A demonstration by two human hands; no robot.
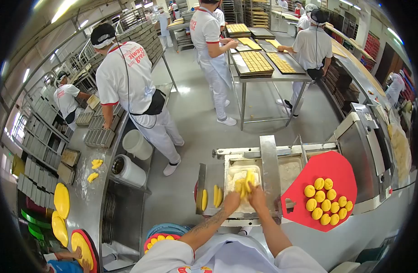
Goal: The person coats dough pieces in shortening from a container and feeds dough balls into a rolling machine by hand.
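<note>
Both hands are over a white tray of pale flour or crumbs (235, 175) in the machine before me. My left hand (232, 200) is closed at yellow dough pieces (240, 184). Close beside it, my right hand (255, 196) has its fingers round a yellow dough strip (250, 177). Left of the tray, long yellow dough rolls (215, 195) lie on a metal plate (211, 173). To the right, several round yellow dough balls (326, 205) rest on a red board (304, 182).
A metal bar (270, 168) crosses the machine right of the tray. At left, a steel counter (91, 200) bears dough and tins. A co-worker (131, 77) leans there; others stand round a table (263, 78) of trays ahead. Another person's hands touch dough (81, 245) at lower left.
</note>
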